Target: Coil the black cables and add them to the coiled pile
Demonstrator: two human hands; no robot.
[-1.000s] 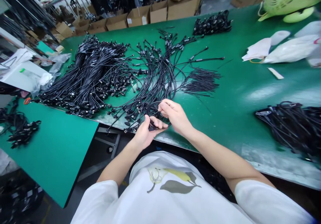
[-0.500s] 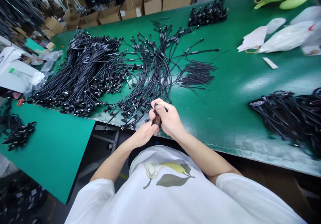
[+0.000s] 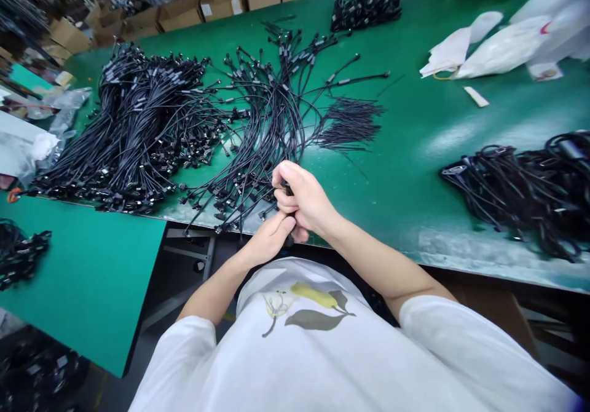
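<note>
My right hand (image 3: 302, 200) is curled into a fist around a small black cable piece at the near edge of the green table (image 3: 415, 154). Pressed against it from below, my left hand (image 3: 270, 238) pinches the same black piece with closed fingers. Most of the piece is hidden inside my fingers. Just beyond my hands lies a fan of loose black cables (image 3: 271, 123) with connector ends. A larger heap of black cables (image 3: 133, 129) sits to the left of it.
A tangled black cable bundle (image 3: 520, 184) lies at the right. White plastic bags (image 3: 502, 46) and another small cable bundle (image 3: 366, 3) sit at the far side. Cardboard boxes (image 3: 221, 0) line the back. A lower green table (image 3: 87, 277) stands at the left.
My hands have drawn closer together and nearer to my body. The right hand has closed from a fingertip pinch into a fist over the black piece; the view tilted down.
</note>
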